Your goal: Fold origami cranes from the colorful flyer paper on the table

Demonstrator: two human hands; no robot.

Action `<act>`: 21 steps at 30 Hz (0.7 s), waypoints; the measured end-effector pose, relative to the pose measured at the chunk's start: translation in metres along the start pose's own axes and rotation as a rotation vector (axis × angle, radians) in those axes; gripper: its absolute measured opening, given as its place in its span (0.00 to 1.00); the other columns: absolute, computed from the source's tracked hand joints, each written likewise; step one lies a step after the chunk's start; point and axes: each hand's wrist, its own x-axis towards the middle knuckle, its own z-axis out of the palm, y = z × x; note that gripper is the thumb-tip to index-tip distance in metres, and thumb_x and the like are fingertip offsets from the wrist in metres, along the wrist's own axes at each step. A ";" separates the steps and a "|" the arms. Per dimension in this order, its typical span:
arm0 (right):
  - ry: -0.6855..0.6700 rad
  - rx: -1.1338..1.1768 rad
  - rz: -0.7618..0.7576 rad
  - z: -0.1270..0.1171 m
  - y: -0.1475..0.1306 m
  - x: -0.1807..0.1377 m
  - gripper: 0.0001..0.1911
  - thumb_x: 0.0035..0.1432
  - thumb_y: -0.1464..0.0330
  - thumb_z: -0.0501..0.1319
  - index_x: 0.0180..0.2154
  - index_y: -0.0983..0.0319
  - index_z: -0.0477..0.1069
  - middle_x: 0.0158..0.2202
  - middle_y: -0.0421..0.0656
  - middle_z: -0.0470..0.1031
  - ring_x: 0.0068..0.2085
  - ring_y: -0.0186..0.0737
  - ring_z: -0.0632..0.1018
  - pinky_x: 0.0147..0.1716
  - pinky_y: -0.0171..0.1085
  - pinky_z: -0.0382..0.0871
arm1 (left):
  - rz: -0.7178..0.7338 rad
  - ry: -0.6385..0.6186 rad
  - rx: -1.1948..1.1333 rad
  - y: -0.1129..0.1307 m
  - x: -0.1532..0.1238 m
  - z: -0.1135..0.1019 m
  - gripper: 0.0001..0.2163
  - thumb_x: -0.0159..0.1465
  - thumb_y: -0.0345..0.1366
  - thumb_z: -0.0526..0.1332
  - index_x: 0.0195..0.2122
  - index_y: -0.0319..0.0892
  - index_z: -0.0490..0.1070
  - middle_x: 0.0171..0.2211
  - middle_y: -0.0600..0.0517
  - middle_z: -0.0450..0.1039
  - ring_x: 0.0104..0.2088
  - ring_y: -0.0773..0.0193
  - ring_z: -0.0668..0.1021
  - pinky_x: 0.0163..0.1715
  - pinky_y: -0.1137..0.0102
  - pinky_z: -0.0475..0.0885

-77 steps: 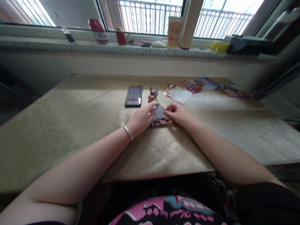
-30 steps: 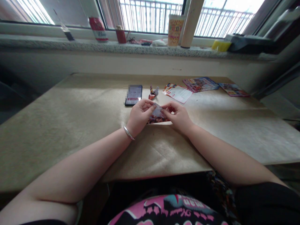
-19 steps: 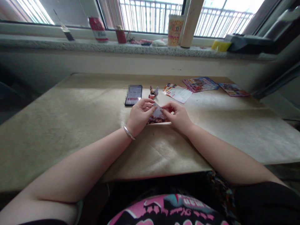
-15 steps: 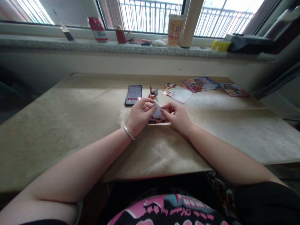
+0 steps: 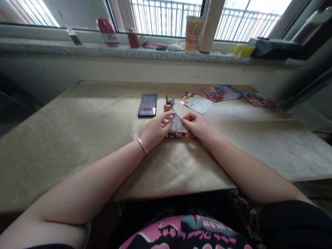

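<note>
while the left hand (image 5: pixel 155 130) and right hand (image 5: pixel 198 127) pinch the folded printed paper (image 5: pixel 178 127) from either side on the table (image 5: pixel 77 131), fingers curled shut on its edges, pressing it flat and lining up the edges should give a sharp crease.

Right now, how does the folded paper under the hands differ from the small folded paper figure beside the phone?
The folded paper lies flat on the table as a triangle, while the paper figure stands up with thin points. The folded paper is larger; the paper figure is smaller. The left hand and right hand press on the folded paper, but nothing touches the paper figure. Both are of colourful printed paper.
</note>
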 end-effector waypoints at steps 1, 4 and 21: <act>-0.003 -0.021 0.016 -0.001 0.004 0.003 0.09 0.51 0.61 0.61 0.28 0.61 0.70 0.23 0.37 0.71 0.26 0.34 0.70 0.26 0.34 0.62 | 0.000 -0.035 0.046 -0.001 0.000 0.000 0.17 0.62 0.33 0.58 0.53 0.43 0.71 0.39 0.50 0.78 0.32 0.66 0.78 0.31 0.73 0.72; -0.025 -0.117 0.058 -0.005 0.013 0.009 0.08 0.51 0.63 0.61 0.28 0.62 0.71 0.23 0.38 0.72 0.27 0.34 0.71 0.27 0.33 0.62 | 0.009 -0.101 0.147 -0.001 0.001 0.001 0.18 0.63 0.32 0.58 0.55 0.43 0.71 0.43 0.48 0.78 0.35 0.63 0.78 0.35 0.70 0.73; -0.073 -0.570 0.012 -0.008 0.006 0.009 0.07 0.55 0.65 0.61 0.32 0.59 0.76 0.32 0.41 0.79 0.34 0.39 0.76 0.33 0.35 0.64 | 0.070 -0.187 0.321 -0.011 0.007 0.008 0.15 0.64 0.33 0.56 0.48 0.40 0.77 0.45 0.46 0.77 0.44 0.57 0.77 0.48 0.64 0.71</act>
